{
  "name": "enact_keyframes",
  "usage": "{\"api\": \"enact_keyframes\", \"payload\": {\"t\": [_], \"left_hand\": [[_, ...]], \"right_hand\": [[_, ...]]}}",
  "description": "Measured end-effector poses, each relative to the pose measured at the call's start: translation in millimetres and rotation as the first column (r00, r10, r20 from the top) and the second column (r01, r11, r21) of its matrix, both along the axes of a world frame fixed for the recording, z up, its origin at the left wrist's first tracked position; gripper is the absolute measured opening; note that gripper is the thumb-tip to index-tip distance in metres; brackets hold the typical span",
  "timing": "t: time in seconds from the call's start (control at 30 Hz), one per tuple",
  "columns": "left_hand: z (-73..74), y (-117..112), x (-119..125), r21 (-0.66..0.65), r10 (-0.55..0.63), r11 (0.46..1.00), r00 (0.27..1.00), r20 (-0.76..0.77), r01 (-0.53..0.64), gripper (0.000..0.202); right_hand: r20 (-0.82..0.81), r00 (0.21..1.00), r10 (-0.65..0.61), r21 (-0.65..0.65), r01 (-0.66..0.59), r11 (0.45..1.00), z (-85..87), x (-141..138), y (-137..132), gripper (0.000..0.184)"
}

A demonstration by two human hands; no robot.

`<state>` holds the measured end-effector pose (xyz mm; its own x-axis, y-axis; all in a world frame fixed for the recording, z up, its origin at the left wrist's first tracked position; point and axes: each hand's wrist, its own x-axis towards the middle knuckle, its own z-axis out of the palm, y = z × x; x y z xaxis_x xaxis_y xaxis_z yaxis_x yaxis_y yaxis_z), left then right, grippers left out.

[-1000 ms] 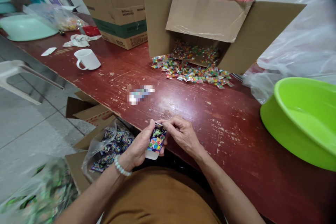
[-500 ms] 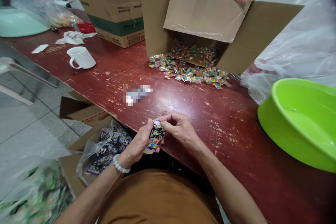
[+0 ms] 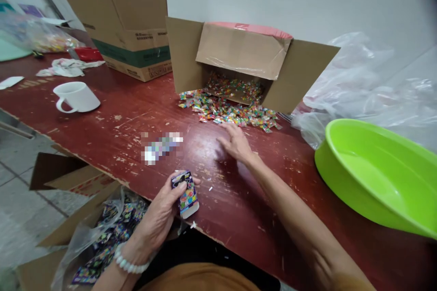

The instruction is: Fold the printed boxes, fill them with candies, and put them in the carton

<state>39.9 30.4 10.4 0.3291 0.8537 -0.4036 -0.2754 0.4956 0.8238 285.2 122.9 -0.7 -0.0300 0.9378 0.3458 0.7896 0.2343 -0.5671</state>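
My left hand (image 3: 167,200) grips a small printed card box (image 3: 189,195), dark purple with colourful pictures, over the table's front edge. The thumb lies across the front of the box, and its pale end flap faces me. My right hand (image 3: 235,144) is stretched over the table, fingers apart and holding nothing. Its fingertips are close to a heap of small, brightly wrapped candies (image 3: 235,111), which spill from a cardboard box (image 3: 307,75) lying on its side. Whether the fingertips touch the candies I cannot tell. Left of my right hand lies a blurred-out flat item (image 3: 162,147).
A green basin (image 3: 341,177) stands at the right, with clear plastic bags (image 3: 362,77) behind it. A white mug (image 3: 77,97) and a tall carton (image 3: 136,50) are at the left. Below the table edge (image 3: 112,173), an open box holds dark packets (image 3: 119,223).
My right hand has left the small card box and moved forward towards the candies. My left hand keeps the box and has turned it so its end flap shows. The view has shifted.
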Motion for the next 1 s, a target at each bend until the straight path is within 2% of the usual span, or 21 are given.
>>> {"api": "enact_keyframes", "payload": {"t": [0.03, 0.07, 0.13, 0.2, 0.3, 0.37, 0.43, 0.53, 0.67, 0.73, 0.77, 0.83, 0.93, 1.0], "left_hand": [[-0.5, 2.2, -4.9, 0.0, -0.016, 1.0, 1.0, -0.025, 0.016, 0.047], [-1.4, 4.6, -10.5, 0.0, -0.03, 1.0, 0.998, -0.06, 0.03, 0.047], [-4.5, 10.4, -23.2, 0.026, -0.037, 0.999, 0.985, -0.167, 0.042, 0.048], [-7.8, 17.5, -37.4, 0.098, -0.04, 0.992, 0.952, -0.304, 0.073, 0.052], [-10.4, 28.4, -58.1, 0.164, -0.195, 0.938, 0.856, -0.479, 0.306, 0.057], [-10.0, 34.0, -68.4, 0.128, -0.337, 0.867, 0.756, -0.561, 0.482, 0.047], [-8.0, 37.3, -74.6, 0.09, -0.433, 0.796, 0.668, -0.605, 0.598, 0.038], [-4.0, 37.0, -77.9, 0.097, -0.464, 0.712, 0.569, -0.679, 0.696, 0.035], [0.2, 24.8, -77.5, 0.094, -0.402, 0.602, 0.403, -0.822, 0.793, 0.028], [1.5, 15.1, -76.4, 0.071, -0.433, 0.565, 0.369, -0.823, 0.822, 0.023], [2.1, 10.2, -75.8, 0.057, -0.471, 0.564, 0.378, -0.797, 0.824, 0.022], [3.3, 1.5, -75.2, 0.03, -0.564, 0.593, 0.442, -0.697, 0.804, 0.026], [5.8, -6.6, -74.9, -0.019, -0.594, 0.738, 0.636, -0.493, 0.675, 0.034], [7.4, -9.0, -73.1, -0.011, -0.49, 0.853, 0.792, -0.364, 0.522, 0.033]], "right_hand": [[0.169, 0.976, -0.138, 0.006, 0.139, 0.99, -2.3, 11.0, 19.3, 0.046], [0.311, 0.925, -0.219, 0.015, 0.225, 0.974, -5.3, 20.5, 36.2, 0.052], [0.38, 0.893, -0.239, 0.016, 0.252, 0.968, -13.1, 34.3, 60.0, 0.046], [0.403, 0.888, -0.221, 0.007, 0.238, 0.971, -21.5, 42.2, 70.3, 0.034], [0.449, 0.863, -0.23, 0.005, 0.255, 0.967, -30.0, 49.7, 68.8, 0.037], [0.472, 0.845, -0.251, 0.013, 0.278, 0.96, -31.2, 53.8, 64.2, 0.039], [0.491, 0.834, -0.254, 0.025, 0.278, 0.96, -29.1, 56.0, 61.2, 0.039], [0.527, 0.829, -0.185, 0.014, 0.208, 0.978, -23.1, 53.1, 61.8, 0.049], [0.575, 0.818, -0.008, -0.073, 0.061, 0.995, -17.5, 38.7, 64.0, 0.046], [0.578, 0.813, 0.066, -0.115, 0.002, 0.993, -17.1, 30.6, 62.0, 0.044], [0.575, 0.813, 0.093, -0.131, -0.02, 0.991, -17.2, 27.3, 60.2, 0.042], [0.56, 0.818, 0.13, -0.15, -0.054, 0.987, -17.2, 22.5, 56.0, 0.035], [0.525, 0.836, 0.16, -0.153, -0.092, 0.984, -16.5, 18.2, 48.0, 0.025], [0.489, 0.856, 0.17, -0.154, -0.108, 0.982, -15.4, 13.6, 38.7, 0.023]]}}
